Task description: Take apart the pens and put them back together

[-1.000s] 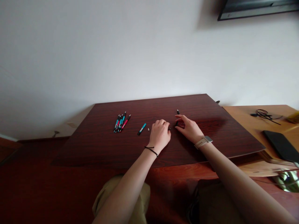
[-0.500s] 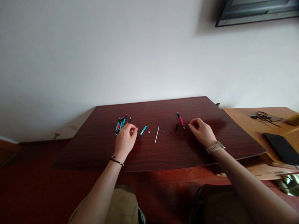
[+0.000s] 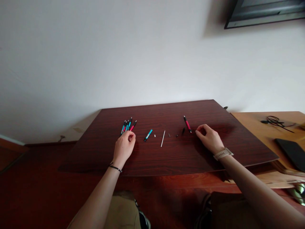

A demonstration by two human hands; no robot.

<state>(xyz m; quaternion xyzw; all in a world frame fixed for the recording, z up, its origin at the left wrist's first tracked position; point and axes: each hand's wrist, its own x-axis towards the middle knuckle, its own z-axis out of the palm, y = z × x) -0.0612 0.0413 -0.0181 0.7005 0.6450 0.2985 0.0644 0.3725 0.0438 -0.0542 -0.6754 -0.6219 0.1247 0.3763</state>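
Observation:
My left hand [image 3: 124, 145] rests at the left of the table, fingers curled and thumb against the index finger, with nothing visible in it. Just beyond it lies a bunch of several blue and red pens [image 3: 128, 124], partly hidden by the hand. To its right lie a blue pen barrel [image 3: 148, 135], a small white piece [image 3: 154, 135], a white ink refill [image 3: 163, 138], a tiny spring [image 3: 169, 135], a small dark piece [image 3: 176, 135] and a black pen tip [image 3: 183, 130]. A red pen [image 3: 187, 124] lies left of my right hand [image 3: 210, 138], whose fingers are closed in a loose pinch, apparently bare.
The dark wooden table [image 3: 152, 162] stands against a white wall. At right a lighter desk [image 3: 250, 122] holds a black cable [image 3: 274, 121] and a dark phone-like device [image 3: 290, 152]. A screen [image 3: 264, 14] hangs above right.
My left hand has drawn back a little, left and toward me, away from the blue barrel. My right hand stays beside the red pen. The whole view has shifted slightly.

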